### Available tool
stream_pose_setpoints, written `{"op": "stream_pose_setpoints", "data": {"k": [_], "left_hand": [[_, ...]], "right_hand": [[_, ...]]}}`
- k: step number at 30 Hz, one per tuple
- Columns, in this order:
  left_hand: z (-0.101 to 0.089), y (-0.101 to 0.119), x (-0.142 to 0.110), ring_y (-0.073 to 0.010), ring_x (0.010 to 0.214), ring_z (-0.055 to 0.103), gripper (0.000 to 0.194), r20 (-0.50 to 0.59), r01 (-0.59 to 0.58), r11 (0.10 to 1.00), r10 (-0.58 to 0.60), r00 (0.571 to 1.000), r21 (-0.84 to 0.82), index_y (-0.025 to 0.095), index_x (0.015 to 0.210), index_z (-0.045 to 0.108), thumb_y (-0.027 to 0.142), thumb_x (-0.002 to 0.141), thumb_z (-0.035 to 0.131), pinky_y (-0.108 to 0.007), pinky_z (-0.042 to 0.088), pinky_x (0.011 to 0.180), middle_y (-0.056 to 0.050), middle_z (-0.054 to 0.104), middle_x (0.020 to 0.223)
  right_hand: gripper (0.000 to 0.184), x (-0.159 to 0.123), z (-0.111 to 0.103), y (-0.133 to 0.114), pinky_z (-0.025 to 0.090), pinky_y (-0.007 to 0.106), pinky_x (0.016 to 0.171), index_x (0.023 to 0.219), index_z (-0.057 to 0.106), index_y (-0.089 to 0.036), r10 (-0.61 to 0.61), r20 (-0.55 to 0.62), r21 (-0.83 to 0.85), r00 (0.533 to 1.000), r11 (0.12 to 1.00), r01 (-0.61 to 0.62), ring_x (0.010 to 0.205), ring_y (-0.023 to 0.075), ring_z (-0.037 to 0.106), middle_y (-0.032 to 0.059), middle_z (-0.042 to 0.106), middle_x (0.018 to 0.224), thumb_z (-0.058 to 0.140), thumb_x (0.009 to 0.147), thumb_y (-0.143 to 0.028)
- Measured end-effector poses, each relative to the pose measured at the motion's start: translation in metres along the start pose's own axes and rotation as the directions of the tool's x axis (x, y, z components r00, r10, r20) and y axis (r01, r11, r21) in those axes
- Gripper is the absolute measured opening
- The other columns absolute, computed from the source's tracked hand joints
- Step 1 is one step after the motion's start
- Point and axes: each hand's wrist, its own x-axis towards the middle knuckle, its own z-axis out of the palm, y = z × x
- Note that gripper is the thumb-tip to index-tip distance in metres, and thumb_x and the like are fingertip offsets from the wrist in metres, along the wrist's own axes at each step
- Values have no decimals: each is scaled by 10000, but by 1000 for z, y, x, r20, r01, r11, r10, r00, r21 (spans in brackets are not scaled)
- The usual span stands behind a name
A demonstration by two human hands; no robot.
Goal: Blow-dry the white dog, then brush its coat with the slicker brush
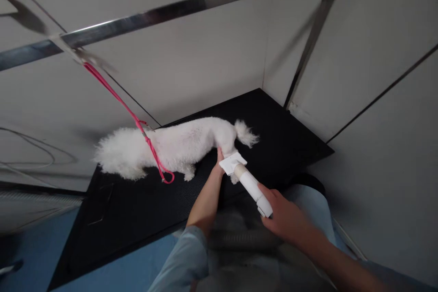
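Observation:
A white dog [191,139] stands on a black grooming table [273,141], its fluffy head to the left and its trimmed hindquarters to the right. My left hand [220,162] is at the dog's near hind leg, thumb up against the thigh; the other fingers are largely hidden. In my right hand [282,214] is a white grooming tool [251,185] with a tubular handle and a wide, flat head. That head lies over the lower hind leg, close beside my left hand. A pink grooming leash [118,96] runs down to the dog's neck, where its loop hangs.
A metal bar [178,10] crosses above the table, with the leash fastened at its left part. A slanted metal post [310,45] rises at the back right. Pale wall panels stand close behind. Thin cables [30,146] hang at the left, above a blue floor [51,242].

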Motion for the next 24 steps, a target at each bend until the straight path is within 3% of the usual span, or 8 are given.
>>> {"op": "stream_pose_setpoints", "data": {"k": [2,6,8,12,16,20,24], "left_hand": [[-3,2,2,-346,967,629,875,15,42,998,-41,999,-36,95,1006,675,751,933,103,-474,478,911,-189,697,864],[-10,9,2,-339,911,648,615,27,26,999,-25,999,-28,107,897,693,611,975,349,-459,460,938,-166,699,769],[-12,12,1,-345,940,654,562,38,49,999,-49,998,-11,96,904,698,560,979,391,-452,451,959,-171,715,799],[-15,15,-2,-316,952,655,611,21,100,995,-100,995,15,85,935,699,561,1000,321,-405,447,972,-169,726,829],[-20,13,-3,-286,925,659,606,-11,73,997,-73,997,8,83,964,689,523,1020,275,-401,460,948,-166,724,840],[-22,11,-3,-298,983,662,653,3,24,999,-24,1000,35,89,986,694,573,1013,256,-444,462,932,-158,726,884],[-20,11,-3,-337,1005,659,730,74,84,996,-86,994,25,94,990,706,702,952,302,-479,457,950,-187,730,896]], "right_hand": [[770,3,1,0,454,334,835,1574,269,-220,-16,-8,-1,1000,1000,16,1057,283,658,144,554,1346,539,853,-200],[779,12,3,-1,457,346,830,1574,278,-207,-22,22,-28,999,999,23,1045,295,657,148,582,1280,551,844,-202],[774,16,3,-3,458,344,838,1575,272,-196,-22,-14,-24,1000,999,22,1059,295,652,154,563,1310,544,851,-213],[780,18,6,-3,455,325,858,1572,277,-198,-32,-7,-7,999,999,32,1081,282,646,147,566,1313,551,842,-214],[792,14,13,0,454,316,868,1567,290,-215,-57,4,21,998,998,57,1087,270,644,137,580,1301,559,822,-196],[803,10,15,0,459,318,874,1568,282,-235,-38,-4,55,999,998,38,1084,269,645,130,576,1322,570,819,-219],[777,11,15,-2,463,325,874,1564,287,-221,-39,-50,46,998,998,41,1079,274,643,139,561,1347,562,837,-226]]}}
